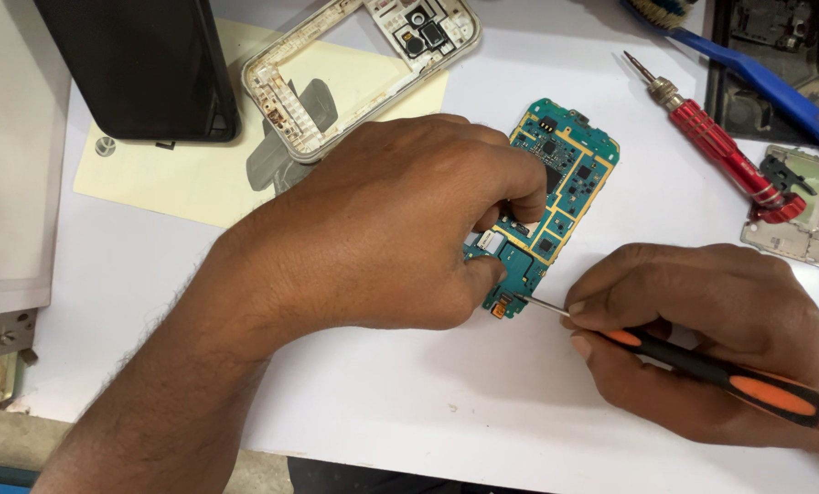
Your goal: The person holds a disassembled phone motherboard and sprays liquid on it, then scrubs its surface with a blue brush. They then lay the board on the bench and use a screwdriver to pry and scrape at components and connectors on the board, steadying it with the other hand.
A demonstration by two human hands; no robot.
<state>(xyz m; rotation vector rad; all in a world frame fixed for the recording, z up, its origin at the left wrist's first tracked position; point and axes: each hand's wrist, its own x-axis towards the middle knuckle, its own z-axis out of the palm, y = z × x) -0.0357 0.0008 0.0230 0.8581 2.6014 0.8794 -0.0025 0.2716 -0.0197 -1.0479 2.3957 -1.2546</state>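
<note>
Smooth white tabletop (409, 412), matte, carries all parts. Pale yellow paper sheet (153, 183) lies upper left under a glossy black slab (135, 64) and a scuffed white plastic phone frame (354, 64). Left hand (382, 238), grip closed, pins the teal rectangular circuit board (565, 165) flat at centre. Right hand (702, 329) pinches an orange-and-black screwdriver (748, 380), its thin tip touching the board's lower edge. Red ribbed metal screwdriver (720, 146) rests at right.

Circuit board (556, 197) mid-tabletop (382, 402), between both hands.
Phone frame (354, 73) behind left hand (382, 238); spare screwdriver (720, 151) behind right hand (702, 338).
</note>
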